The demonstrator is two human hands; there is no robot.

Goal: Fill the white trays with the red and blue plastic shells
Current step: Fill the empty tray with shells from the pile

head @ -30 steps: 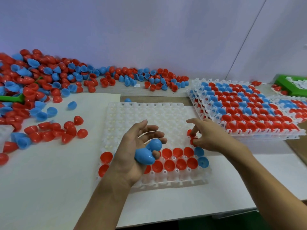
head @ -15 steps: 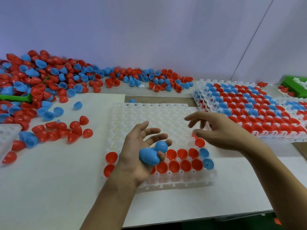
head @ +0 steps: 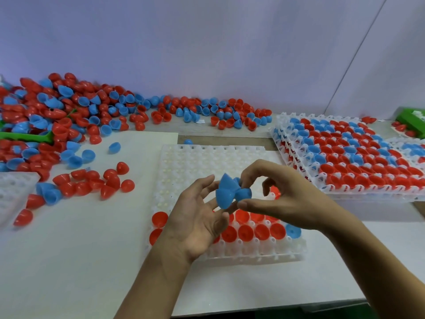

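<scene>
A white tray [head: 207, 162] lies in front of me, its two nearest rows partly filled with red shells [head: 245, 231] and a blue one [head: 293, 231]. My left hand [head: 195, 217] is raised over the tray, palm up, holding a few blue shells [head: 224, 193] on its fingers. My right hand [head: 282, 199] meets it from the right, thumb and forefinger pinching one blue shell [head: 243, 194] in that cluster. A big heap of loose red and blue shells [head: 69, 116] covers the table's left and back.
A stack of filled white trays [head: 349, 157] stands at the right. Another white tray's corner [head: 13, 189] shows at the left edge. Loose red shells [head: 92, 180] lie left of the near tray. Green plastic pieces sit at far left [head: 25, 137] and far right [head: 411, 120].
My right hand left the tray's right side, came over to my left hand and pinched a blue shell there. My left hand rose a little and its fingers spread.
</scene>
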